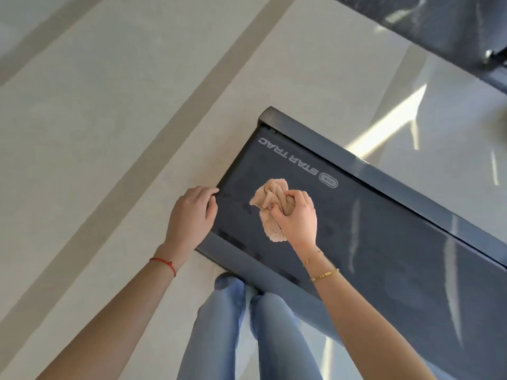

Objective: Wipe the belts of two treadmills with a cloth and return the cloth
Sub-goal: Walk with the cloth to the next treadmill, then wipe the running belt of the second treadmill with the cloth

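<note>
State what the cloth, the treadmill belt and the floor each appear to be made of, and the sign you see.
Cloth: looks like terry towelling, with a nubby, crumpled, matt surface.
Treadmill belt: probably rubber or vinyl, smooth and dark with a faint sheen.
Floor: likely polished tile or stone, which reflects light.

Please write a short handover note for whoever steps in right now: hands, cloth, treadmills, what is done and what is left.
Right hand: grip on the bunched tan cloth, pressing it on the near treadmill's belt beside the STAR TRAC logo.
Left hand: rests on the rear edge of that treadmill, fingers curled over it.
Done: wiping under way at the belt's rear end.
Left: the rest of this belt, the second treadmill at top right, then return the cloth.
</note>
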